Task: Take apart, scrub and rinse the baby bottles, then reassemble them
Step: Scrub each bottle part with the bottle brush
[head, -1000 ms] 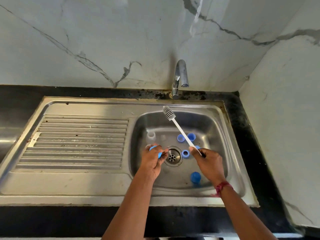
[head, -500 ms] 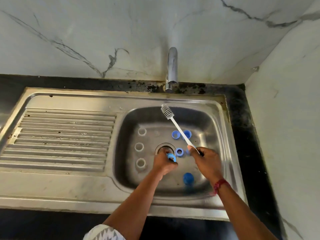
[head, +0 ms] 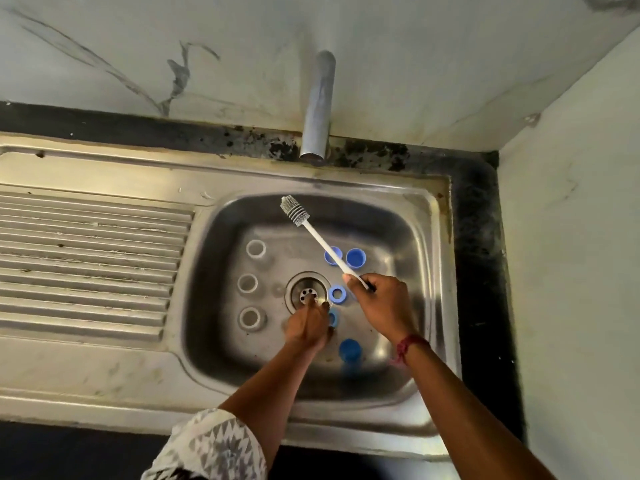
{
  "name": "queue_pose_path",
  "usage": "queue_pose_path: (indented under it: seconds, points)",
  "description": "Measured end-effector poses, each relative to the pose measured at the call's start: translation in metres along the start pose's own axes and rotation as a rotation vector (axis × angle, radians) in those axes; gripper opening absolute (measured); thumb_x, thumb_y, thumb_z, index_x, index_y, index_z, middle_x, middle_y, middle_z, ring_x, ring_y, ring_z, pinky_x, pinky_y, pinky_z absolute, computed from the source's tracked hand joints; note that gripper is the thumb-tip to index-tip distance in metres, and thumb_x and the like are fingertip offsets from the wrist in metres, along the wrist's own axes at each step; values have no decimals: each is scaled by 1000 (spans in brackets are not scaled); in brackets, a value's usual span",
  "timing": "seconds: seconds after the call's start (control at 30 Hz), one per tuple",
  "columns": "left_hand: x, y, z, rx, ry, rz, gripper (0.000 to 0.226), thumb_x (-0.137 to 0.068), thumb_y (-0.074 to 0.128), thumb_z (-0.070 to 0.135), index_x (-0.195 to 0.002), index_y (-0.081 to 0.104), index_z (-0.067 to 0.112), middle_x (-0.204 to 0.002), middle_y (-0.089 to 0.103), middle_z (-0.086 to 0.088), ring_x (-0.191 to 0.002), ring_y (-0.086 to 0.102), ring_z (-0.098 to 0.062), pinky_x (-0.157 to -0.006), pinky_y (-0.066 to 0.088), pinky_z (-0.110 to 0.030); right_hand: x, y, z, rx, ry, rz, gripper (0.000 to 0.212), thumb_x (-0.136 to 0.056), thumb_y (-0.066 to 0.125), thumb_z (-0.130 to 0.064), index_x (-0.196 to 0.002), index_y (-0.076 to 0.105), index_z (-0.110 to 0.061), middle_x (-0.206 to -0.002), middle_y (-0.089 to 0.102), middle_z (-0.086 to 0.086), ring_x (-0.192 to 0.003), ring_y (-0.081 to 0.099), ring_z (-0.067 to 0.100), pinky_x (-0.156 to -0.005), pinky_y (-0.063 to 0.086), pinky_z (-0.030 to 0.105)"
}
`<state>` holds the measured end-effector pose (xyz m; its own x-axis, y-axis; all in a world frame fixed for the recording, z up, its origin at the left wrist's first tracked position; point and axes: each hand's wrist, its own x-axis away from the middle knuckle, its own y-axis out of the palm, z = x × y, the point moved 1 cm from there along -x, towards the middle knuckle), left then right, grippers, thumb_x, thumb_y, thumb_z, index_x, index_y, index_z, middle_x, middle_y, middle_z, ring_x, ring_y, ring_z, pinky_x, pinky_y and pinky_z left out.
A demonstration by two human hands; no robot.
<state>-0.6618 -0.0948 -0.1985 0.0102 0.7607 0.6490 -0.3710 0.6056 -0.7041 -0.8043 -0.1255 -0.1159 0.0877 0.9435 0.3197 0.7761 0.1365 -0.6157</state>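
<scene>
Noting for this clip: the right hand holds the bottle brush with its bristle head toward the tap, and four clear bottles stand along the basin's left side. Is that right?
One slip: the head view shows three clear bottles, not four, standing along the basin's left side. The rest holds: the right hand grips the bottle brush, bristle head toward the tap.

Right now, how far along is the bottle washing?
Done: disassembly. Three clear bottles stand open in the sink; blue caps and rings lie loose. In hand: the right hand grips the brush, raised off everything; the left hand is beside a blue ring, grip unclear. Left: apparently scrubbing, rinsing (no water runs from the tap) and reassembly.
</scene>
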Motion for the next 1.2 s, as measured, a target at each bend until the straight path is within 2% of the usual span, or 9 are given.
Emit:
queue_pose_path:
  seconds: [0.1, 0.2, 0.4, 0.53, 0.7, 0.8, 0.9, 1.07, 1.2]
  points:
    - [-5, 5, 1, -60, -1, 15, 41, -97, 58, 29, -137, 53, 21, -155, 33, -7, -123, 55, -28, -94, 50, -40, -8, 4, 1, -33, -19, 7, 54, -89, 63, -53, -53, 50, -16, -42, 45, -10, -45, 42, 8, -44, 31, 16]
    - [-6, 8, -2, -97, -6, 9, 35, -97, 57, 24, -131, 57, 18, -146, 44, -8, -119, 58, -28, -94, 51, -39, -10, 7, -2, -52, -44, -12, 50, -90, 64, -49, -54, 51, -18, -43, 48, -15, -46, 45, 6, -44, 33, 14]
    - [-4, 10, -5, -154, 17, 15, 28, -101, 49, 23, -126, 59, 14, -128, 60, -10, -114, 62, -26, -95, 50, -37, -7, 11, -3, -38, -66, -15, 49, -90, 67, -46, -51, 47, -23, -42, 43, -8, -47, 46, 4, -46, 34, 13]
    - [1, 9, -6, -113, 27, 43, 29, -101, 50, 22, -128, 57, 15, -128, 61, -10, -113, 62, -26, -95, 50, -37, -7, 12, -3, -40, -71, 5, 51, -90, 65, -50, -52, 50, -18, -42, 44, -9, -47, 45, 6, -45, 33, 15]
    - [12, 0, -2, -63, 20, 75, 30, -98, 55, 10, -127, 56, 14, -124, 60, -9, -106, 65, -25, -86, 53, -33, -5, 11, -9, -45, -74, 21, 55, -91, 65, -45, -49, 41, -21, -42, 47, -16, -46, 44, 5, -45, 33, 14]
    - [15, 1, 7, -56, 155, -71, 39, -87, 71, 20, -123, 57, 17, -118, 62, -7, -102, 64, -25, -82, 54, -35, -8, 13, -11, -57, -61, 16, 53, -91, 65, -47, -50, 45, -21, -41, 44, -10, -45, 44, 6, -44, 33, 14]
    - [24, 10, 18, -163, 338, -251, 55, -85, 75, 24, -134, 50, 19, -122, 58, -8, -108, 61, -27, -89, 55, -39, -3, 13, -11, -65, -59, 24, 50, -92, 63, -48, -53, 49, -21, -43, 46, -9, -44, 46, 4, -44, 34, 14]
    - [27, 22, 25, -313, 368, -214, 52, -90, 67, 14, -138, 47, 16, -123, 55, -12, -109, 61, -30, -89, 55, -40, 12, 8, -9, -84, -45, 39, 47, -93, 63, -43, -52, 49, -25, -44, 52, -22, -48, 51, -3, -49, 37, 9]
    - [27, 28, 27, -297, 322, -199, 48, -91, 67, 19, -136, 49, 16, -123, 58, -12, -111, 62, -30, -93, 55, -43, 23, 7, -1, -87, -33, 57, 47, -92, 63, -48, -53, 50, -24, -44, 50, -18, -48, 49, 0, -47, 34, 12]
